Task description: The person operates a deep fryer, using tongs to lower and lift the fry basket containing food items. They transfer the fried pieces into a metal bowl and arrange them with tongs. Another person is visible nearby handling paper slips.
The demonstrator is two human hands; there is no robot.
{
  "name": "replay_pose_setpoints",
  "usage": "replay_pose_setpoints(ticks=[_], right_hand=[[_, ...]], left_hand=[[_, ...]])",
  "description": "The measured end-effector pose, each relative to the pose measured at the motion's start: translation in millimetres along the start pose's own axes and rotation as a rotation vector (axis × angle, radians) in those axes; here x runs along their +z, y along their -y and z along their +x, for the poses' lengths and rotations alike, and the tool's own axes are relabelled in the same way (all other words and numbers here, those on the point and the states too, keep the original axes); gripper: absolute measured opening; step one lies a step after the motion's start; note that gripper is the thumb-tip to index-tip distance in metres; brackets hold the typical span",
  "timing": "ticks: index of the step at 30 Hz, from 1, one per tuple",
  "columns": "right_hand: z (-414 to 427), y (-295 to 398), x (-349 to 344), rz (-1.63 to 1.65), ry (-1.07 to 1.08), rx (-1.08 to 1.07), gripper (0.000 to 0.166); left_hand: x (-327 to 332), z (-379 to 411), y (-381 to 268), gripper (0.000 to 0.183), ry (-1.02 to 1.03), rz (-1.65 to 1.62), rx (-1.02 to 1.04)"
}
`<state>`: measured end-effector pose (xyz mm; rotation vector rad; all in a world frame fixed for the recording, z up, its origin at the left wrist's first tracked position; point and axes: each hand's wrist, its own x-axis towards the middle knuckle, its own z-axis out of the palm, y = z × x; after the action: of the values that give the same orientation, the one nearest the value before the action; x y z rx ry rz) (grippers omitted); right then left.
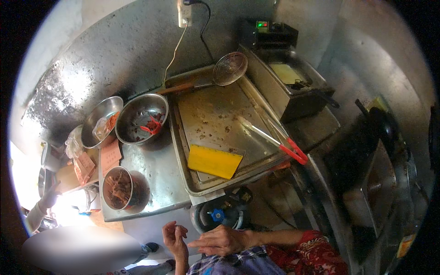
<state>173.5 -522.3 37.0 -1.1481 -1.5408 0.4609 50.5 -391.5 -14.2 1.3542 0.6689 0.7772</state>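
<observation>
My left hand point(175, 237) is raised in front of the apron with its fingers loosely curled, and I see nothing in it. Beside it, my right hand point(221, 240) reaches across with its fingers stretched towards the left palm, also holding nothing visible. Both are below the front edge of the steel table point(158, 175). A round tub point(118, 189) of browned meat pieces stands near that edge. On the large metal tray point(213, 110) lie a yellow scraper-like sheet point(215, 161) and steel tongs point(264, 134) with red handles. A skimmer point(230, 68) with a wooden handle rests across the tray's back.
A deep fryer point(292, 74) with yellowish oil stands back right. Two steel bowls point(142, 118) point(101, 120) hold reddish food or bags; red tongs lie in one. Pink paper bags point(110, 158) are nearby. A gas cylinder point(218, 216) stands underneath. Another person's hand point(51, 196) is at left.
</observation>
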Motion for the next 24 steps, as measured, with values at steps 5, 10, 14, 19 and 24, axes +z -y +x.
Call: replay_pose_setpoints(ticks=[5, 10, 14, 19, 24], right_hand=[[1.2, 1.3, 0.6, -0.026, 0.002, -0.040, 0.038], [-1.9, 1.3, 2.6, -0.082, -0.034, -0.080, 0.039], [-2.8, 4.5, -2.1, -0.070, -0.035, -0.069, 0.039], [4.0, 6.0, 1.4, -0.024, 0.041, -0.084, 0.038], [4.7, 18.2, -7.0, -0.212, -0.017, -0.081, 0.029]], left_hand=[[-2.2, -3.4, -2.2, 0.018, 0.001, 0.009, 0.011], [3.5, -6.0, -6.9, 0.017, -0.003, 0.011, 0.009], [6.2, -5.9, -3.5, 0.016, -0.011, 0.017, 0.022], [-5.2, -11.9, -3.2, 0.015, -0.029, 0.038, -0.026], [1.2, -9.0, -3.5, 0.018, 0.029, 0.067, -0.072]])
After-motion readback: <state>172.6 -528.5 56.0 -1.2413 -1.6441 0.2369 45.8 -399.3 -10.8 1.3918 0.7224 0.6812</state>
